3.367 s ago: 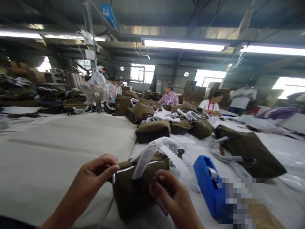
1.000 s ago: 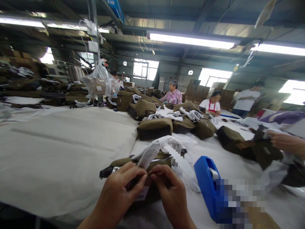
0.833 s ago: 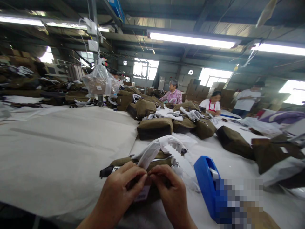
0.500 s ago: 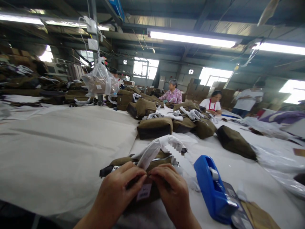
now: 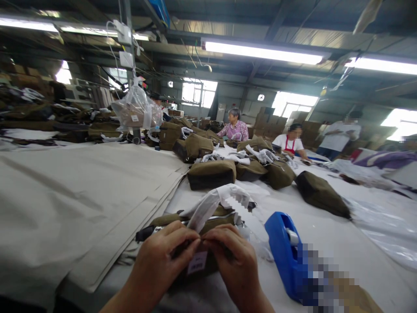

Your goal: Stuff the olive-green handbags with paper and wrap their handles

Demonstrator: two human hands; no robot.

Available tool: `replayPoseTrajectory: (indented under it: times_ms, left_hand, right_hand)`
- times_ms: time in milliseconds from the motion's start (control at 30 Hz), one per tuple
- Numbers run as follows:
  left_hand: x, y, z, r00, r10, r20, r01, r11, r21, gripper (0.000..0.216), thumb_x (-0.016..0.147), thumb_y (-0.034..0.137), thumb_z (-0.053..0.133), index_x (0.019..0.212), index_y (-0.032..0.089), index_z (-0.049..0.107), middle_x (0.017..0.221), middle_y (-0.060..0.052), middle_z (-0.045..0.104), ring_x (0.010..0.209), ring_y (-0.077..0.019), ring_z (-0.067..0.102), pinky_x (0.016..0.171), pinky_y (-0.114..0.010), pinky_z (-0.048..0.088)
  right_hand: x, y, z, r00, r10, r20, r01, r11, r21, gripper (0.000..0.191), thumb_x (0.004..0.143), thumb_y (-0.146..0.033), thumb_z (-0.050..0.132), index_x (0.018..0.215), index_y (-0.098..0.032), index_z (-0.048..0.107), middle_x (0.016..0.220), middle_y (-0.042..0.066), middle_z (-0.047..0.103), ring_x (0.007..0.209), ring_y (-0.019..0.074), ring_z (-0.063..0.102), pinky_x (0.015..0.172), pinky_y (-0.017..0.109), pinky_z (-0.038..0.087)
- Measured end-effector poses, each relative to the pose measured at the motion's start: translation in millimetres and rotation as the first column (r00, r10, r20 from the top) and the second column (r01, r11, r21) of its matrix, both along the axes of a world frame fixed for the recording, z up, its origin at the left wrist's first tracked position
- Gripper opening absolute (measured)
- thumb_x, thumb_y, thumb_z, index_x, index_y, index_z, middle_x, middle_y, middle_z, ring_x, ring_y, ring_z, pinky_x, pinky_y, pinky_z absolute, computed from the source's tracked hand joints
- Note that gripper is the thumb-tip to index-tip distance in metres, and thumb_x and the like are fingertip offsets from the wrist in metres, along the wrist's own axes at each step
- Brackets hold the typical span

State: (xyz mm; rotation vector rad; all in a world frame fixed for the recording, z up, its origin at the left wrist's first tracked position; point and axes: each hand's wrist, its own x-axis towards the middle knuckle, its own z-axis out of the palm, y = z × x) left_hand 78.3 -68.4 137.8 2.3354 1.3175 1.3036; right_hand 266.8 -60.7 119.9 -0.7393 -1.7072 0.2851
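Observation:
An olive-green bag [image 5: 169, 219] with a silver zipper lies on the table just in front of me. A strip of white wrapping [image 5: 211, 201] drapes over its top. My left hand [image 5: 163, 256] and my right hand [image 5: 233, 258] meet over the bag's front, fingers curled and pinched together. Between them hangs a small white tag [image 5: 197, 262] with a barcode, held at its top by both hands.
A blue tape dispenser [image 5: 285, 252] stands right of the bag. Large beige sheets [image 5: 74, 195] cover the table's left half. Several more olive bags [image 5: 211, 174] lie further back, one [image 5: 321, 193] to the right. Other people [image 5: 233, 128] work at the table's far end.
My hands came together over the bag's front and now pinch the tag. The bag at the right was taken away by another person. The beige sheets on the left have lifted and shifted.

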Motion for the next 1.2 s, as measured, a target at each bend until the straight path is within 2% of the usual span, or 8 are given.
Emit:
replayPoseTrajectory:
  times_ms: [567, 667, 767, 867, 967, 1033, 1100, 1200]
  left_hand:
    - [2.7, 0.9, -3.7, 0.999, -0.051, -0.007, 0.051, 0.996, 0.077, 0.013, 0.093, 0.016, 0.065, 0.095, 0.028, 0.070, 0.085, 0.005, 0.068, 0.077, -0.0107, 0.069, 0.071, -0.018, 0.052]
    - [-13.1, -6.8, -1.0, 1.000, 0.006, 0.020, -0.010, 0.980, 0.201, 0.023, 0.095, 0.017, 0.064, 0.114, 0.030, 0.065, 0.107, 0.002, 0.069, 0.098, -0.0124, 0.068, 0.091, -0.018, 0.052]
    - [-41.5, -15.3, -18.0, 0.963, 0.195, 0.185, -0.240, 0.934, 0.266, 0.029, 0.094, 0.017, 0.064, 0.121, 0.030, 0.061, 0.118, -0.001, 0.064, 0.109, -0.0167, 0.064, 0.106, -0.028, 0.048]
    - [-61.9, -15.5, -60.0, 0.838, 0.323, 0.441, -0.392, 0.917, 0.074, 0.029, 0.092, 0.030, 0.069, 0.119, 0.030, 0.059, 0.130, -0.004, 0.060, 0.121, -0.0242, 0.061, 0.113, -0.041, 0.047]
    - [-60.0, -7.4, -108.5, 0.760, 0.348, 0.549, -0.200, 0.929, -0.313, 0.067, 0.088, 0.059, 0.066, 0.145, 0.032, 0.041, 0.152, -0.010, 0.049, 0.136, -0.0340, 0.052, 0.116, -0.052, 0.043]
    - [-50.5, 0.5, -129.7, 0.771, 0.308, 0.557, -0.059, 0.906, -0.420, 0.083, 0.083, 0.068, 0.066, 0.150, 0.029, 0.037, 0.148, -0.013, 0.056, 0.138, -0.0369, 0.051, 0.116, -0.055, 0.041]
    - [-41.2, 10.0, -134.7, 0.798, 0.295, 0.526, -0.031, 0.891, -0.453, 0.076, 0.084, 0.063, 0.067, 0.148, 0.028, 0.043, 0.139, -0.011, 0.065, 0.133, -0.0355, 0.056, 0.113, -0.053, 0.046]
    - [-33.6, 26.2, -117.6, 0.846, 0.324, 0.423, -0.106, 0.880, -0.462, 0.062, 0.093, 0.052, 0.060, 0.148, 0.029, 0.044, 0.139, -0.009, 0.065, 0.130, -0.0317, 0.060, 0.108, -0.051, 0.050]
  right_hand:
    - [-2.1, -1.8, -7.1, 0.995, -0.059, 0.077, 0.058, 0.998, 0.011, 0.018, 0.093, -0.008, 0.063, 0.099, -0.023, 0.070, 0.089, -0.001, 0.076, 0.083, 0.0138, 0.069, 0.074, 0.021, 0.057]
    - [14.4, -6.5, -20.1, 0.975, -0.212, 0.071, 0.212, 0.977, 0.001, 0.021, 0.096, -0.018, 0.063, 0.115, -0.026, 0.069, 0.105, 0.001, 0.077, 0.095, 0.0142, 0.072, 0.084, 0.021, 0.057]
    - [43.7, -8.9, -40.9, 0.866, -0.499, 0.035, 0.500, 0.865, -0.042, 0.022, 0.097, -0.032, 0.063, 0.117, -0.028, 0.070, 0.112, 0.003, 0.075, 0.106, 0.0204, 0.071, 0.094, 0.030, 0.056]
    - [70.5, -2.4, -67.0, 0.786, -0.618, 0.007, 0.596, 0.755, -0.273, 0.045, 0.093, -0.051, 0.063, 0.129, -0.025, 0.064, 0.130, 0.010, 0.068, 0.118, 0.0307, 0.066, 0.101, 0.047, 0.053]
    - [81.0, 12.3, -91.4, 0.873, -0.486, -0.042, 0.403, 0.767, -0.499, 0.073, 0.093, -0.062, 0.056, 0.151, -0.020, 0.045, 0.153, 0.016, 0.049, 0.135, 0.0340, 0.054, 0.109, 0.051, 0.049]
    - [80.2, 22.4, -101.0, 0.927, -0.369, -0.067, 0.267, 0.776, -0.572, 0.075, 0.097, -0.065, 0.045, 0.155, -0.018, 0.039, 0.157, 0.015, 0.043, 0.144, 0.0320, 0.044, 0.114, 0.050, 0.044]
    - [78.3, 29.2, -101.1, 0.949, -0.312, -0.051, 0.225, 0.779, -0.585, 0.075, 0.099, -0.066, 0.040, 0.155, -0.017, 0.039, 0.157, 0.015, 0.043, 0.148, 0.0307, 0.038, 0.115, 0.050, 0.042]
    - [81.2, 30.4, -81.8, 0.932, -0.358, 0.053, 0.334, 0.794, -0.509, 0.073, 0.099, -0.060, 0.045, 0.156, -0.015, 0.038, 0.155, 0.017, 0.044, 0.144, 0.0330, 0.043, 0.110, 0.051, 0.047]
